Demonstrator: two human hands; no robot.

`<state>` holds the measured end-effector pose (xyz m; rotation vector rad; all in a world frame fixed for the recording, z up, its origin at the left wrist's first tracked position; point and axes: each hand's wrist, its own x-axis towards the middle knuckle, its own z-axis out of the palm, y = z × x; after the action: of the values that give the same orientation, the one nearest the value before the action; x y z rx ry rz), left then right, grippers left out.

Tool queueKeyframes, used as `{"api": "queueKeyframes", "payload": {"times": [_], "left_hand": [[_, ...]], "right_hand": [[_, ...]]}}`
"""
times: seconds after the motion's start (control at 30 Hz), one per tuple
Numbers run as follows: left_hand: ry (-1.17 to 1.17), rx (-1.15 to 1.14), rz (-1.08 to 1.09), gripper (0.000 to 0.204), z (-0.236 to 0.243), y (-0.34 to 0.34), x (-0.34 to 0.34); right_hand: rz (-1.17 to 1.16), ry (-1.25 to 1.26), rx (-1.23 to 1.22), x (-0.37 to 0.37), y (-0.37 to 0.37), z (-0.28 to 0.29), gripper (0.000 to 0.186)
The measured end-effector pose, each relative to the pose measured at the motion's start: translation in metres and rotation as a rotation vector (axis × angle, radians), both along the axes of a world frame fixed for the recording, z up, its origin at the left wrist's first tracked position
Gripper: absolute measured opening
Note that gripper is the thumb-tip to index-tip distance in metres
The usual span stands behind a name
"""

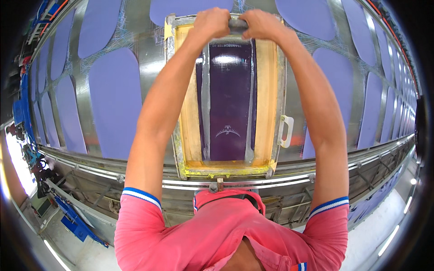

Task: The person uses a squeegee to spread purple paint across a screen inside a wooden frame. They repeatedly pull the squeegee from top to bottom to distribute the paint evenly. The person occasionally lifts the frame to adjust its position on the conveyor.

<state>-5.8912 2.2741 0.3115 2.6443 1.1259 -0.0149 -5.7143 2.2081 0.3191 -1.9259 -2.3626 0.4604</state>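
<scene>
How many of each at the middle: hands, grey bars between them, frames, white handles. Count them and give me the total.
Hands: 2 (left hand, right hand)
Grey bar: 1
Frame: 1
White handle: 1
Total: 5

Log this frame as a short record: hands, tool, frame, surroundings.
left hand: closed on the left part of a grey bar; left hand
right hand: closed on the bar's right part; right hand
bar position: far end of the frame
frame: rectangular, yellow-stained near edge, dark purple centre
frame side: white handle, right, untouched
surroundings: lavender panels left, right and beyond
</scene>
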Motion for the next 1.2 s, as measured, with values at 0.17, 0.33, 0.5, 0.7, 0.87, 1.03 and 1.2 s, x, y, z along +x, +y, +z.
{"api": "queueKeyframes", "payload": {"times": [0.17,0.33,0.5,0.7,0.87,1.03,1.2], "left_hand": [[0.021,-0.004,0.025,0.038,-0.026,0.022,-0.001],[-0.033,0.032,0.007,0.036,-0.030,-0.070,-0.043],[-0.010,-0.122,0.020,0.022,-0.025,-0.226,-0.107],[-0.121,-0.250,0.034,0.019,-0.022,-0.384,-0.170],[-0.018,-0.289,-0.022,0.013,-0.013,-0.340,-0.158],[0.083,-0.167,0.009,0.017,-0.010,-0.179,-0.090],[0.129,-0.025,0.022,0.036,-0.012,-0.027,-0.021]], "right_hand": [[-0.064,-0.058,-0.031,-0.019,0.035,-0.025,0.024],[-0.089,-0.020,0.008,-0.060,-0.062,-0.031,0.016],[-0.024,0.041,-0.026,-0.120,-0.214,-0.030,0.013],[-0.024,0.148,-0.027,-0.183,-0.377,-0.038,0.014],[-0.063,0.188,-0.143,-0.169,-0.340,-0.030,0.012],[-0.110,0.085,-0.083,-0.105,-0.175,-0.027,0.015],[-0.105,-0.029,-0.036,-0.040,-0.023,-0.016,0.022]]}}
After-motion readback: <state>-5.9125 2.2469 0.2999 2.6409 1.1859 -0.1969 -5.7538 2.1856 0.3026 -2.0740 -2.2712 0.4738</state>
